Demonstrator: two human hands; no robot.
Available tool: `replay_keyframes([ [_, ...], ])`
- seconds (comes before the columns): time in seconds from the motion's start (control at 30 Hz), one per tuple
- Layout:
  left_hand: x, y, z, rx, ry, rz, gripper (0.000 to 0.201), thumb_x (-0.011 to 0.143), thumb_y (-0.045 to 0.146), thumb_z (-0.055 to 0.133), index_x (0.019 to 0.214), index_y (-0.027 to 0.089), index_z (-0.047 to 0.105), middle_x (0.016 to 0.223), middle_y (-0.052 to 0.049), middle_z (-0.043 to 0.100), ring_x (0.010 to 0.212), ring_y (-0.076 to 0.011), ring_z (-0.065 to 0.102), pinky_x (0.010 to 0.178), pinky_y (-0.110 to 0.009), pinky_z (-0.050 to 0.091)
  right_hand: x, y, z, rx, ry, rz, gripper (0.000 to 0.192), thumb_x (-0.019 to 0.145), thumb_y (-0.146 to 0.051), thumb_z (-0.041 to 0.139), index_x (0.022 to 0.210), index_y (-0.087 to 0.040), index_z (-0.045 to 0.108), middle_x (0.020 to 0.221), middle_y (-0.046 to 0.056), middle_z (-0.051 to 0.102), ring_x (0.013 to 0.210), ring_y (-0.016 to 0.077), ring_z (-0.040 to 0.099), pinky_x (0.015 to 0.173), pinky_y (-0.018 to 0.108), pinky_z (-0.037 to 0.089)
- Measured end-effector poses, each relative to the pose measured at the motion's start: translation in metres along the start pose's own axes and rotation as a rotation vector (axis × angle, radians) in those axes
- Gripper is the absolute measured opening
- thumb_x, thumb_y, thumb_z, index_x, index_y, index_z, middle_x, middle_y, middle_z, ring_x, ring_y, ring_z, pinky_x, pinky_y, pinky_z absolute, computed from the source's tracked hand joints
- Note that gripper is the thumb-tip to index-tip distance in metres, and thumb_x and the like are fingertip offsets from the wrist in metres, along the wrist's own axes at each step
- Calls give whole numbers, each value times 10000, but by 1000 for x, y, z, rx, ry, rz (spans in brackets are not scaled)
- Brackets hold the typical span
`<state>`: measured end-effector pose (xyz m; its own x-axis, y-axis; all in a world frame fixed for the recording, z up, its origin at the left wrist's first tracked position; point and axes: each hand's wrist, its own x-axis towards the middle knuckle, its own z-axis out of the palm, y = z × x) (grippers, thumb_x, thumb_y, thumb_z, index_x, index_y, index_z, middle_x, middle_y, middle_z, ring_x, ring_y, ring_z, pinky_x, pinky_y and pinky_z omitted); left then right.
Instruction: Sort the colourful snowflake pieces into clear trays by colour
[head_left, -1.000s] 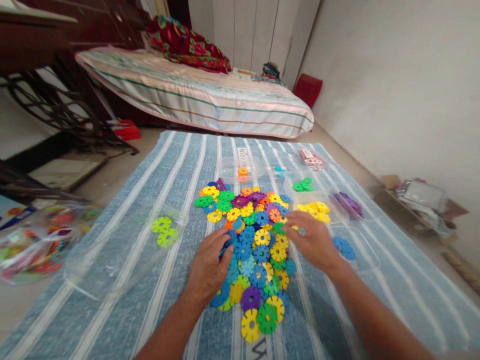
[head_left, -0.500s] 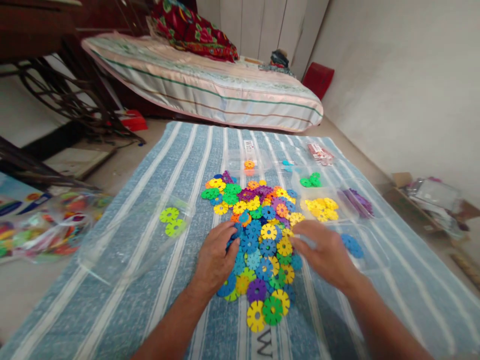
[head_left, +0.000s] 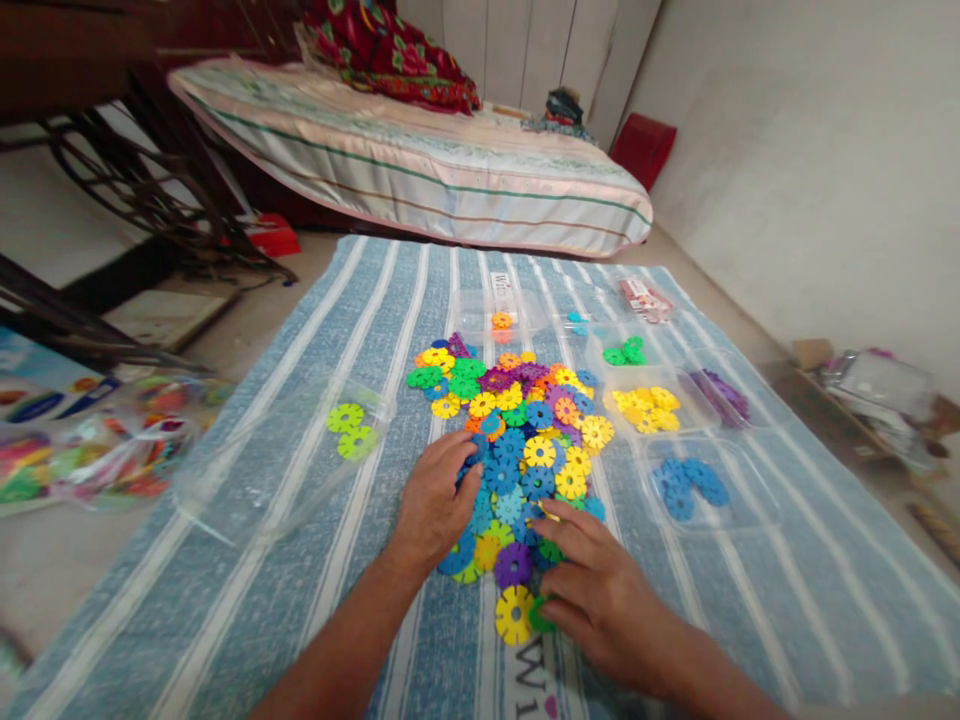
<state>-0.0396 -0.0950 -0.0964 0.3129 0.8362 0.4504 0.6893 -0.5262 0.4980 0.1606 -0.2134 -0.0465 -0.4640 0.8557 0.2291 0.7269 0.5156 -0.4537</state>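
Notched plastic snowflake discs in many colours lie in a loose pile on the striped cloth. At the pile's left edge, my left hand is curled, with blue snowflake discs showing between thumb and fingers; how many it holds is hidden. My right hand reaches over the pile's near right side, fingers apart, the fingertips touching or just above green, blue and yellow discs. No disc shows gripped in it. A yellow disc and a purple disc lie beside its fingertips.
Clear boxes on the right hold blue discs, yellow discs, green discs and purple discs. Another box with an orange disc stands behind; lime discs sit in a left box. A bed is beyond the table.
My right hand has moved from the pile's right edge toward me, over its near end. My left hand stays nearly in place. The camera view has shifted slightly.
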Motion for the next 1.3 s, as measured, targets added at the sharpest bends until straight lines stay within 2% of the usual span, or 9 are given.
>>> replay_keyframes([
  [0.13, 0, 1, 0, 6, -4, 3, 230, 862, 268, 467, 1006, 163, 611, 1134, -111, 650, 1087, -233, 586, 944, -413, 488, 21, 31, -32, 56, 192, 33, 99, 834, -192, 581, 750, -216, 627, 1084, 61, 649, 1133, 211, 553, 958, 419, 478],
  [0.3, 0, 0, 0, -6, -3, -10, 217, 849, 262, 481, 1004, 192, 617, 1142, -91, 652, 1083, -238, 590, 941, -436, 492, 56, 94, -93, -282, 710, 161, 81, 816, -299, 614, 806, -226, 647, 942, 71, 676, 982, 240, 619, 918, 472, 480],
  [0.37, -1, -1, 0, -10, 1, -7, 216, 850, 260, 483, 1001, 188, 620, 1138, -96, 652, 1081, -237, 591, 940, -432, 494, 61, 99, -98, -355, 788, 178, 117, 805, -313, 633, 861, -212, 653, 916, 79, 675, 962, 248, 622, 913, 476, 479],
  [0.43, -1, -1, 0, -10, 3, -6, 216, 853, 258, 484, 1001, 180, 620, 1137, -105, 650, 1082, -235, 591, 939, -428, 495, 58, 87, -84, -304, 706, 132, 104, 825, -283, 613, 894, -214, 650, 920, 78, 674, 957, 234, 623, 906, 456, 490],
  [0.5, -2, -1, 0, -13, 3, -13, 216, 852, 255, 487, 1005, 183, 621, 1141, -103, 648, 1084, -234, 589, 940, -429, 495, 50, 62, -57, -166, 531, 56, 86, 847, -240, 584, 909, -227, 643, 975, 76, 666, 1000, 219, 610, 908, 431, 502],
  [0.63, -1, 1, -1, -20, -6, -22, 217, 853, 251, 481, 1013, 196, 618, 1147, -87, 646, 1092, -228, 583, 946, -426, 491, 31, 14, -1, -41, 241, -11, 146, 808, -223, 626, 951, -197, 639, 1163, 118, 605, 1229, 285, 466, 986, 492, 445],
  [0.77, 0, 2, 0, -1, 7, -1, 212, 862, 248, 469, 1005, 180, 609, 1137, -101, 647, 1091, -225, 584, 947, -412, 491, 23, -3, 27, -127, 170, 11, 155, 773, -168, 640, 928, -168, 641, 1233, 151, 563, 1279, 324, 396, 1012, 542, 395],
  [1.03, -1, -4, -1, 30, 23, 30, 195, 866, 252, 476, 1011, 195, 594, 1130, -103, 650, 1091, -233, 590, 941, -420, 500, 23, -1, 30, -17, 210, 32, 60, 754, -173, 662, 806, -189, 636, 1190, 113, 589, 1266, 301, 413, 1024, 510, 391],
  [1.3, -2, -6, 1, 29, 37, 31, 189, 859, 240, 493, 1009, 191, 597, 1124, -106, 654, 1084, -227, 597, 935, -413, 508, 44, 16, -7, 245, 180, 172, 91, 764, -177, 659, 690, -216, 624, 1043, 46, 659, 1070, 198, 580, 933, 375, 478],
])
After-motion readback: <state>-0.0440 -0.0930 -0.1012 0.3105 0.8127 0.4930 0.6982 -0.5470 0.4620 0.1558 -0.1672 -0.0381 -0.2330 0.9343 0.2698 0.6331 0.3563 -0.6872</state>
